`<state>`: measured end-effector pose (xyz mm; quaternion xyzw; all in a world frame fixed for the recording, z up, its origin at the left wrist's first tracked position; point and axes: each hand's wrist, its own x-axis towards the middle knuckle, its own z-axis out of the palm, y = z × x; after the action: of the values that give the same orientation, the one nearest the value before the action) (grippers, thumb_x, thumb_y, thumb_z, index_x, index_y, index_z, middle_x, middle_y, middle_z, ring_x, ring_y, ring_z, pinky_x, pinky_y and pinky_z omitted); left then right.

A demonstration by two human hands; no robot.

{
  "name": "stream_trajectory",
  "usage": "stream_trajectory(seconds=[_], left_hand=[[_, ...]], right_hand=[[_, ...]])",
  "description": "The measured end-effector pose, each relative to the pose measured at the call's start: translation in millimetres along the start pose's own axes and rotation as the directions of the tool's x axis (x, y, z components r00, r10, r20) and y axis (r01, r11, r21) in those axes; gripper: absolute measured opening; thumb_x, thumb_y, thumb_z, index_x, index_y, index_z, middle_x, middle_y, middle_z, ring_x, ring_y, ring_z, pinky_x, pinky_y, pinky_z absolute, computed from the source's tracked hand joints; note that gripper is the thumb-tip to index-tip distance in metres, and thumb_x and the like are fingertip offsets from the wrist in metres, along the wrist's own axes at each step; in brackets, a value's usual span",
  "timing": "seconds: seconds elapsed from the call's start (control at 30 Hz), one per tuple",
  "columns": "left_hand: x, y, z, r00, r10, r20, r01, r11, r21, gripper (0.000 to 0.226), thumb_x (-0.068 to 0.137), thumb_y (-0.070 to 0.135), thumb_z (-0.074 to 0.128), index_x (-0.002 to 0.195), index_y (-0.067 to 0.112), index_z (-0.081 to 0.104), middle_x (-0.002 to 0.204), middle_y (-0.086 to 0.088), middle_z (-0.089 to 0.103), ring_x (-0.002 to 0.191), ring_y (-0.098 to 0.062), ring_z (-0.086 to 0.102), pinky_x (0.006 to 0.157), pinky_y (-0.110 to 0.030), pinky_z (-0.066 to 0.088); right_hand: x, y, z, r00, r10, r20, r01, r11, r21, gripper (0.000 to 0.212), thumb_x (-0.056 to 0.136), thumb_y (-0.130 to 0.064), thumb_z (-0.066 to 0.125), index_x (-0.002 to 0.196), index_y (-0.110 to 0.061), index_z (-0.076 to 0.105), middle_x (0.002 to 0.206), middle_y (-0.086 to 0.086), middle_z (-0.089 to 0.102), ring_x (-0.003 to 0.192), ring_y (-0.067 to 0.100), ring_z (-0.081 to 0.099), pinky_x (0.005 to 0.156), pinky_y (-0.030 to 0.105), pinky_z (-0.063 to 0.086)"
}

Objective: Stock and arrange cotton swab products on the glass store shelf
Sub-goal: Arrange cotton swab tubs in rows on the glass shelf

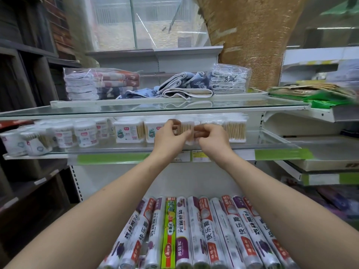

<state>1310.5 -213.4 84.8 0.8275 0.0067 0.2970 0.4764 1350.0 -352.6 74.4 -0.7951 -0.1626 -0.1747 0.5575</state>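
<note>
A clear pack of wooden-stick cotton swabs (186, 129) stands at the middle of the glass shelf (116, 150). My left hand (168, 134) grips its left side with curled fingers, and my right hand (210, 135) pinches its right side. More swab packs (236, 131) stand to the right. Two square swab boxes (129, 132) sit just left of my hands. Round white swab tubs (84, 133) fill the shelf's left end. The picture is a little blurred around my fingers.
An upper glass shelf (136, 108) carries wrapped and loose towels (180, 86) just above my hands. Below lie several rolls of plastic wrap (194, 230). Dark wooden shelving (23, 133) stands at left; white shelves with green items (320, 96) at right.
</note>
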Motion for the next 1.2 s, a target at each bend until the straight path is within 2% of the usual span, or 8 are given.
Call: stream_trajectory(seconds=[0.1, 0.23, 0.4, 0.6, 0.77, 0.93, 1.1, 1.2], left_hand=[[1, 0, -6, 0.999, -0.032, 0.032, 0.035, 0.995, -0.094, 0.046, 0.088, 0.037, 0.076, 0.126, 0.019, 0.057, 0.121, 0.001, 0.061, 0.111, -0.018, 0.06, 0.097, -0.037, 0.052], [6, 1, -12, 0.996, -0.051, 0.07, 0.058, 0.994, -0.097, 0.049, 0.086, 0.026, 0.077, 0.128, 0.021, 0.052, 0.111, 0.001, 0.062, 0.098, -0.017, 0.063, 0.079, -0.028, 0.054], [14, 1, -14, 0.984, -0.113, 0.139, 0.135, 0.978, -0.161, 0.048, 0.073, 0.02, 0.068, 0.119, 0.024, 0.058, 0.108, -0.003, 0.069, 0.099, -0.024, 0.068, 0.088, -0.049, 0.059], [20, -3, -13, 0.975, -0.103, 0.195, 0.145, 0.966, -0.215, 0.025, 0.086, 0.011, 0.07, 0.095, 0.031, 0.059, 0.106, -0.001, 0.071, 0.1, -0.024, 0.07, 0.093, -0.051, 0.057], [24, -10, -8, 0.983, -0.043, 0.179, 0.086, 0.967, -0.24, 0.031, 0.09, 0.001, 0.068, 0.103, 0.029, 0.061, 0.106, -0.002, 0.072, 0.101, -0.023, 0.071, 0.094, -0.048, 0.058], [30, -17, -3, 0.99, -0.034, 0.135, 0.053, 0.988, -0.142, 0.029, 0.089, 0.001, 0.07, 0.097, 0.027, 0.06, 0.102, 0.002, 0.074, 0.1, -0.019, 0.07, 0.094, -0.045, 0.058], [32, -20, 4, 0.997, -0.069, 0.046, 0.07, 0.997, -0.016, 0.037, 0.085, 0.011, 0.079, 0.119, 0.017, 0.066, 0.098, 0.0, 0.074, 0.097, -0.02, 0.07, 0.094, -0.043, 0.057], [30, -14, 5, 0.998, -0.059, -0.019, 0.061, 0.996, 0.07, 0.034, 0.084, 0.017, 0.081, 0.114, 0.018, 0.065, 0.096, 0.001, 0.071, 0.097, -0.021, 0.068, 0.096, -0.04, 0.054]], right_hand=[[-2, -2, 1, 0.996, -0.036, 0.078, 0.03, 0.996, 0.082, 0.055, 0.072, 0.013, 0.043, 0.098, -0.025, 0.073, 0.089, -0.001, 0.077, 0.094, 0.013, 0.072, 0.086, 0.037, 0.059], [-3, -7, 6, 0.994, -0.045, 0.103, 0.033, 0.992, 0.118, 0.062, 0.069, 0.018, 0.037, 0.084, -0.03, 0.072, 0.083, -0.001, 0.078, 0.095, 0.014, 0.072, 0.089, 0.037, 0.058], [-6, -7, -3, 0.999, 0.012, -0.05, -0.008, 0.997, 0.075, 0.05, 0.07, 0.013, 0.044, 0.09, -0.025, 0.069, 0.087, 0.0, 0.076, 0.092, 0.014, 0.072, 0.071, 0.028, 0.054], [-15, -3, -20, 0.987, 0.03, -0.156, -0.034, 0.999, -0.02, 0.044, 0.076, 0.01, 0.052, 0.099, -0.022, 0.07, 0.092, -0.003, 0.072, 0.094, 0.014, 0.068, 0.083, 0.028, 0.057], [-18, 0, -25, 0.968, 0.03, -0.248, -0.047, 0.997, -0.063, 0.037, 0.074, 0.005, 0.055, 0.095, -0.02, 0.073, 0.086, -0.007, 0.072, 0.089, 0.011, 0.067, 0.084, 0.03, 0.057], [-8, 3, -36, 0.96, -0.026, -0.279, -0.019, 0.987, -0.157, 0.023, 0.081, -0.008, 0.063, 0.097, -0.023, 0.068, 0.088, -0.011, 0.068, 0.088, 0.012, 0.065, 0.086, 0.037, 0.056], [4, 14, -44, 0.959, -0.022, -0.283, -0.048, 0.97, -0.239, 0.034, 0.082, -0.019, 0.072, 0.114, -0.022, 0.06, 0.109, 0.0, 0.062, 0.101, 0.02, 0.059, 0.093, 0.041, 0.05], [8, 16, -48, 0.969, 0.008, -0.248, -0.073, 0.965, -0.252, 0.044, 0.083, -0.024, 0.077, 0.121, -0.019, 0.055, 0.117, 0.002, 0.06, 0.109, 0.022, 0.056, 0.097, 0.042, 0.048]])
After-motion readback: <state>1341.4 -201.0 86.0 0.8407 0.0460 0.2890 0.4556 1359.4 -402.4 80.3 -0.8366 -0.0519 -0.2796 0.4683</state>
